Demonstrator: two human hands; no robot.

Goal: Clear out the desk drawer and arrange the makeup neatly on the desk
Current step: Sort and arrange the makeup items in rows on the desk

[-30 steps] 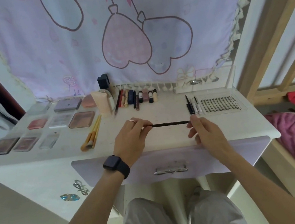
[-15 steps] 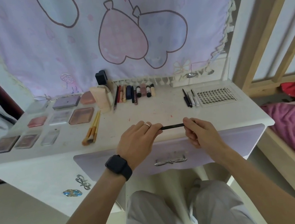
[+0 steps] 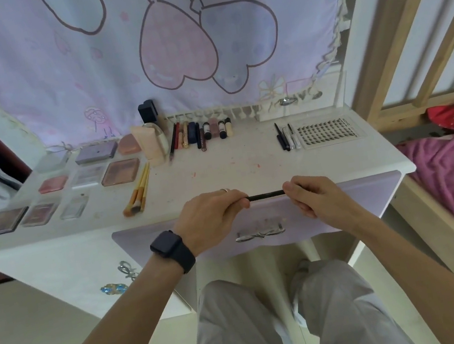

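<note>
Our left hand (image 3: 212, 219) and right hand (image 3: 311, 199) each pinch one end of a thin black makeup pencil (image 3: 265, 195), held level over the front edge of the white desk (image 3: 250, 174), just above the lilac drawer front (image 3: 345, 206). On the desk we list: flat square palettes (image 3: 120, 171) in rows at left, yellow-handled brushes (image 3: 139, 192) beside them, and a row of lip tubes and pencils (image 3: 204, 133) at the back. At right, slim liner pens (image 3: 286, 138) lie just beside a clear tray of false lashes (image 3: 327, 132).

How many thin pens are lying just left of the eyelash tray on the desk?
3. They lie side by side left of the eyelash tray: black pen farthest, middle pen, silvery pen nearest it. None looks hidden.
</note>
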